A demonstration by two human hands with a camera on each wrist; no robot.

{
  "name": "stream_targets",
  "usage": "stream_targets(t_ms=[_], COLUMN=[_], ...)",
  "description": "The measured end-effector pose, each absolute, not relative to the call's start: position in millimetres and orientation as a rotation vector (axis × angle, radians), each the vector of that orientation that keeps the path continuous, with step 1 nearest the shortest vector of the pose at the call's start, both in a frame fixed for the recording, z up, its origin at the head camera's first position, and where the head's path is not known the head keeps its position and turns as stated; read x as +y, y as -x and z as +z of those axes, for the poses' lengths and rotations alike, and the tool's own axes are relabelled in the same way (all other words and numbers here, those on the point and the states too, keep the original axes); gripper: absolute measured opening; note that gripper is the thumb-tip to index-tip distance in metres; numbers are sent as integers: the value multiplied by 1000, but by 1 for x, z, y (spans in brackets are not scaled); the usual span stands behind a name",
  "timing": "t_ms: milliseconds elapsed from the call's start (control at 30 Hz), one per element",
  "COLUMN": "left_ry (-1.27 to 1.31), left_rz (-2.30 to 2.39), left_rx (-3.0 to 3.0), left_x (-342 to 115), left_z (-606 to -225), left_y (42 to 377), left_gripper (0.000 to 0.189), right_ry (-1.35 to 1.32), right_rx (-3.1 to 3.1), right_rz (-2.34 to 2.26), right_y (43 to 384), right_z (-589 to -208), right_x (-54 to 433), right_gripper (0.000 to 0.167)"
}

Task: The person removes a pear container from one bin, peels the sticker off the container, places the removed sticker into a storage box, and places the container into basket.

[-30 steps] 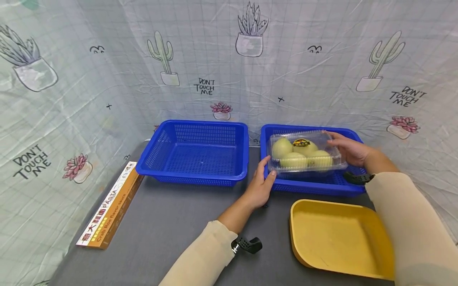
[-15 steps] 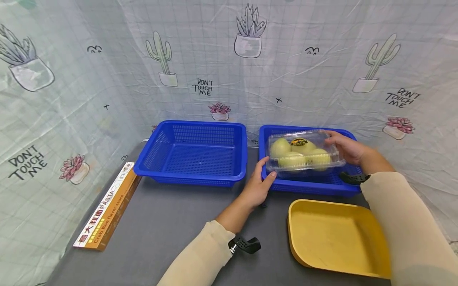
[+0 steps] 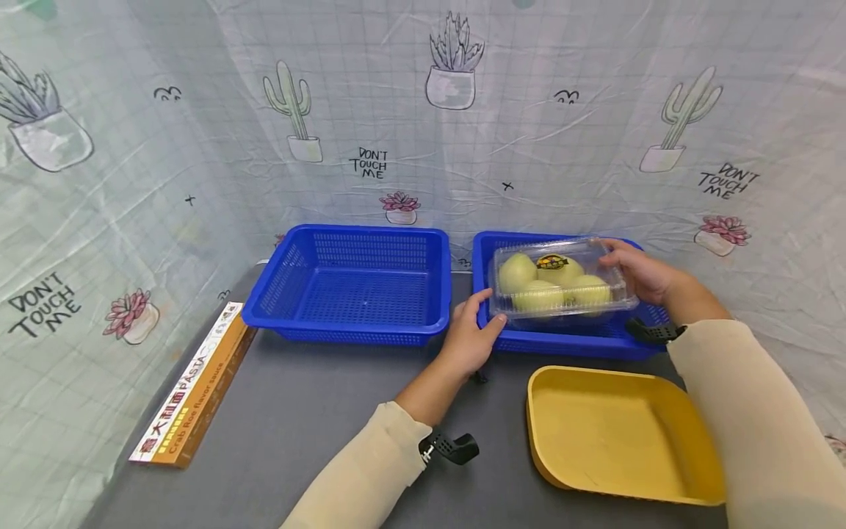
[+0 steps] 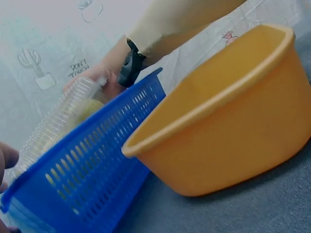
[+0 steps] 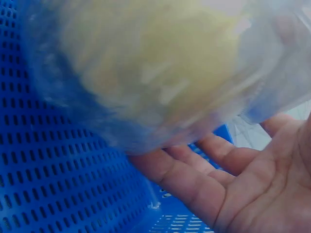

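A clear plastic clamshell box [image 3: 555, 290] holds several pale green round fruits under a dark and yellow label. It is tilted within the right blue basket [image 3: 575, 345], at about the height of its rim. My right hand [image 3: 651, 278] grips the box's right end; in the right wrist view, its fingers [image 5: 187, 177] reach under the plastic. At the left end, my left hand [image 3: 468, 339] holds the near corner between thumb and forefinger. The left wrist view shows only parts of its fingers [image 4: 8, 156], beside the box [image 4: 53, 121].
Another blue basket [image 3: 363, 334] stands to the left. In front of the right basket is a yellow tub [image 3: 615, 433], partly covered by my right sleeve. A long pasta box [image 3: 192, 389] lies at the left on the grey table [image 3: 284, 411]. Printed cloth [image 3: 370, 95] hangs behind.
The head view has shifted slightly, so the baskets, tub and pasta box appear a little further left. Both hands stay at the ends of the fruit box, which has hardly moved.
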State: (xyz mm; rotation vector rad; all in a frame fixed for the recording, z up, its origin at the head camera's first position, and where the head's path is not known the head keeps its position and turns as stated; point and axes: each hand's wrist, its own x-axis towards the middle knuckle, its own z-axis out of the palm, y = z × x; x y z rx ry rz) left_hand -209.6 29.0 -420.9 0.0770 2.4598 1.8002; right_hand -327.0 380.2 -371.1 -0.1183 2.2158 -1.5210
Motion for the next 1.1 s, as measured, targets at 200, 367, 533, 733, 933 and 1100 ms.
stream_targets(t_ms=[200,367,533,733,933,1100], left_ry=[-144,-250,-322,-340,-312,-327], left_rz=[1810,1827,1858,1918,1968,2011], left_rx=[2438,2432,2395,2372,2306,2256], left_x=[21,14,10,1,-10,-22], left_z=[-397,-381,-370,-361,-357,-351], left_y=[204,202,201,199,189,181], left_gripper=[57,57,56,54,51,51], right_ry=[121,146,178,180,137,110], right_rx=[2248,2202,2129,2126,2037,2006], right_rz=[-1574,-1764,-1929,-2037,-2159,-2225], right_y=[314,298,272,249,230,215], right_z=[-362,-353,-339,-329,-329,-330], right_x=[377,373,367,351,334,319], right_gripper=[73,40,33,34,34,38])
